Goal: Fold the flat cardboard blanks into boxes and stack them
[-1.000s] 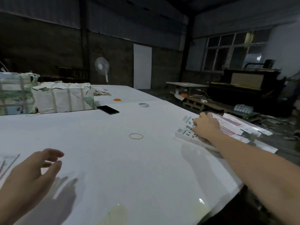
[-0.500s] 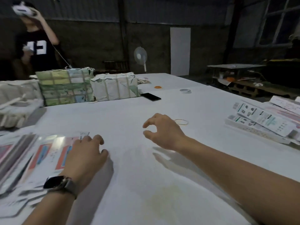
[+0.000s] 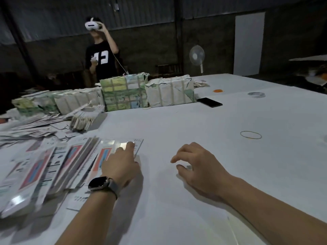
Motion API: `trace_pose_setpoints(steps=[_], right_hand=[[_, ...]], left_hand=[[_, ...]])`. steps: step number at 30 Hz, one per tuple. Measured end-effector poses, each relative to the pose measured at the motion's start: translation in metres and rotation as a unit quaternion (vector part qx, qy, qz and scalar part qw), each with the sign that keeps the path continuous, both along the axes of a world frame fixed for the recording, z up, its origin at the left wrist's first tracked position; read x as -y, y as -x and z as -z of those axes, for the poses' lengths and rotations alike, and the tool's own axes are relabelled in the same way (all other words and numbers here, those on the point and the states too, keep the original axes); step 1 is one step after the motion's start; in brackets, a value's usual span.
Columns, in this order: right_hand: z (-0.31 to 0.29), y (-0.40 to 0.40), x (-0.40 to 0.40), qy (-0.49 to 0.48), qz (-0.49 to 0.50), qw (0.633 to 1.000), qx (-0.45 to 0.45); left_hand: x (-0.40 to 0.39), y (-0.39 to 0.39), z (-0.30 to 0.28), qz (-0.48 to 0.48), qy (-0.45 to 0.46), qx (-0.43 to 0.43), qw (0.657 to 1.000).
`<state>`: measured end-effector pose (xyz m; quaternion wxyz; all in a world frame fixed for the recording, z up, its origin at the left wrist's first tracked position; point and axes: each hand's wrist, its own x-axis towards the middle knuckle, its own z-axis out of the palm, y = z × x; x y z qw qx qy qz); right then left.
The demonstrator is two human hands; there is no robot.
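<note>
Large white worktop (image 3: 203, 121), seen from the near edge.

Left hand (image 3: 122, 165): wristwatch with dark strap (image 3: 102, 183) on the wrist; palm down, fingers extended and lying on the topmost flat cardboard blank (image 3: 113, 149), a glossy white sheet printed with a red and blue panel. Nothing is curled round or pinched.

Right hand (image 3: 198, 163): above bare worktop just right of the left hand, fingers loosely curled, thumb apart, holding nothing; whether the fingertips touch the surface cannot be told.

Flat blanks: the touched one lies near the near edge, left of centre. A fanned spread of further printed flat blanks (image 3: 35, 170) overlaps it and runs to the near left corner.

Loose heap of white and printed card sheets (image 3: 40, 121): along the left edge, behind the spread.

Paper-wrapped, strapped bundles: one green and yellow patterned (image 3: 124, 92), one white with green marks (image 3: 169, 91), side by side toward the far edge; lower wrapped bundles (image 3: 58, 101) to their left.

Black phone (image 3: 209, 102): flat, just right of the white bundle.

Grey tape roll (image 3: 256, 94) and orange ring (image 3: 218, 90): toward the far right corner.

Yellow rubber band (image 3: 250, 134): flat near the right edge, well apart from the right hand.

Beyond the far edge: a person in a black printed T-shirt (image 3: 101, 57) with a hand raised to a white headset (image 3: 91, 25); white pedestal fan (image 3: 197, 55).
</note>
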<state>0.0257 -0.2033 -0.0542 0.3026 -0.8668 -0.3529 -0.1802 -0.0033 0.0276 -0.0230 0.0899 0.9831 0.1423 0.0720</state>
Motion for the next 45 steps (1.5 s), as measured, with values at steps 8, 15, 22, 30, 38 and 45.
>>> trace_pose_setpoints(steps=[8, 15, 22, 30, 38, 45], right_hand=[[0.001, 0.0, 0.0, -0.012, 0.004, 0.999, -0.042], [-0.017, -0.001, -0.003, -0.315, -0.027, 0.921, -0.227], [-0.021, 0.01, -0.002, -0.386, -0.119, 0.855, -0.327], [-0.018, 0.016, -0.009, -0.333, -0.156, 0.876, -0.312], [-0.009, 0.021, -0.017, -0.244, -0.052, 0.936, -0.248], [-0.012, 0.024, -0.02, -0.321, -0.124, 0.897, -0.279]], left_hand=[[0.02, 0.006, -0.014, 0.06, -0.016, 0.208, 0.976], [0.07, 0.022, -0.027, 0.259, 0.208, 0.487, 0.808], [0.098, 0.02, -0.005, 0.215, 0.586, 0.261, 0.736], [0.094, 0.021, -0.007, 0.146, 0.833, 0.036, 0.533], [0.108, 0.02, -0.001, 0.115, 0.789, 0.069, 0.6], [0.111, 0.015, 0.004, 0.097, 0.778, 0.132, 0.606]])
